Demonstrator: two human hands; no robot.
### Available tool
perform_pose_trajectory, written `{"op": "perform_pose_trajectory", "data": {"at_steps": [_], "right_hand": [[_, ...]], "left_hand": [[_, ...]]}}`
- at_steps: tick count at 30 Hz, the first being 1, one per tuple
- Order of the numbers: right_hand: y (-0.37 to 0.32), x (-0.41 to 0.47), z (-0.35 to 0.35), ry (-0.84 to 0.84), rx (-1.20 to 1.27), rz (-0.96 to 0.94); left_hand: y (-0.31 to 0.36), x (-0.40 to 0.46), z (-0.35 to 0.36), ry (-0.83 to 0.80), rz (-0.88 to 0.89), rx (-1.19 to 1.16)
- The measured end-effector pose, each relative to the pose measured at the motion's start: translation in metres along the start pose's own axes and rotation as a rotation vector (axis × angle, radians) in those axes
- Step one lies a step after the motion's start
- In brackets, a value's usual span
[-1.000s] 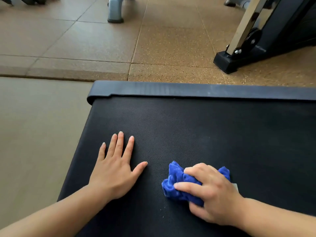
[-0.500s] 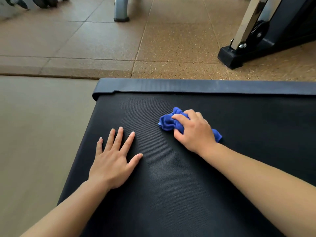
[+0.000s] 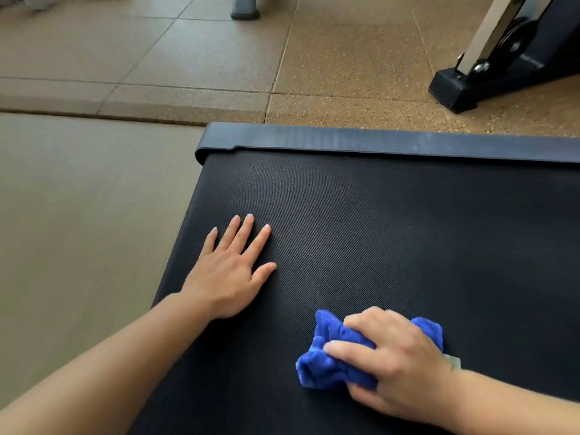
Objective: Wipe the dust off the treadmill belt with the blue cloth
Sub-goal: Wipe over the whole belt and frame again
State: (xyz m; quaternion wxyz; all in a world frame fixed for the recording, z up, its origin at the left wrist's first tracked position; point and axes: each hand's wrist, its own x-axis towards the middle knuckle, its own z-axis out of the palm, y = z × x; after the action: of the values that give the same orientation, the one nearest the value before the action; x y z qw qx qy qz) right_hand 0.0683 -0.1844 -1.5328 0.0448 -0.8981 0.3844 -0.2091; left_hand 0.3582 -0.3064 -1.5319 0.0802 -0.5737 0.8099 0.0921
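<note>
Closest in, at about five o'clock on the treadmill belt (image 3: pixel 361 215), the right hand (image 3: pixel 398 365) is clenched around the bunched blue cloth (image 3: pixel 329 356), whose long axis runs from seven to two o'clock. The left hand (image 3: pixel 226 277) lies flat and empty, fingers spread toward one o'clock. Beyond the end rail (image 3: pixel 376 142), at twelve, is speckled tiled floor (image 3: pixel 345 73).

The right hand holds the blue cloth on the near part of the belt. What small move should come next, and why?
Probably push the blue cloth forward toward the rear end cap. The right hand presses it on the near belt, and the far strip looks faintly hazy, while the left hand lies flat beside the path.
</note>
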Motion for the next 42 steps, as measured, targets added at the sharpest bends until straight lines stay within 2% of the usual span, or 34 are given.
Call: {"op": "perform_pose_trajectory", "data": {"at_steps": [3,6,9,13,18,20,24,29,31,37,42], "right_hand": [[0.024,0.025,0.011,0.075,-0.047,0.104],[0.070,0.080,0.019,0.173,-0.122,0.413],[0.096,0.113,0.023,0.119,-0.117,0.552],[0.075,0.099,0.018,0.129,-0.077,0.477],[-0.019,0.055,0.023,0.026,0.083,0.046],[-0.041,0.055,0.029,0.011,0.088,-0.024],[-0.028,0.084,0.040,0.053,0.028,0.029],[0.055,0.174,0.057,0.133,-0.098,0.385],[0.090,0.207,0.061,0.122,-0.117,0.456],[0.121,0.257,0.068,0.068,-0.123,0.558],[0.089,0.231,0.070,0.132,-0.139,0.457]], "left_hand": [[-0.014,-0.012,0.000,0.008,0.040,0.020],[-0.014,-0.023,0.003,0.002,-0.003,0.000],[-0.013,-0.030,0.002,-0.023,-0.077,-0.033],[-0.022,-0.048,0.008,0.014,-0.231,-0.057],[-0.022,-0.048,0.013,0.061,-0.275,-0.056],[-0.024,-0.047,0.015,0.082,-0.343,-0.105],[-0.028,-0.031,0.010,0.085,-0.604,-0.312],[-0.028,-0.025,0.010,0.092,-0.639,-0.258],[-0.030,-0.024,0.007,0.077,-0.657,-0.272],[-0.032,-0.024,0.001,0.079,-0.663,-0.308],[-0.033,-0.023,-0.002,0.080,-0.673,-0.336]]}}
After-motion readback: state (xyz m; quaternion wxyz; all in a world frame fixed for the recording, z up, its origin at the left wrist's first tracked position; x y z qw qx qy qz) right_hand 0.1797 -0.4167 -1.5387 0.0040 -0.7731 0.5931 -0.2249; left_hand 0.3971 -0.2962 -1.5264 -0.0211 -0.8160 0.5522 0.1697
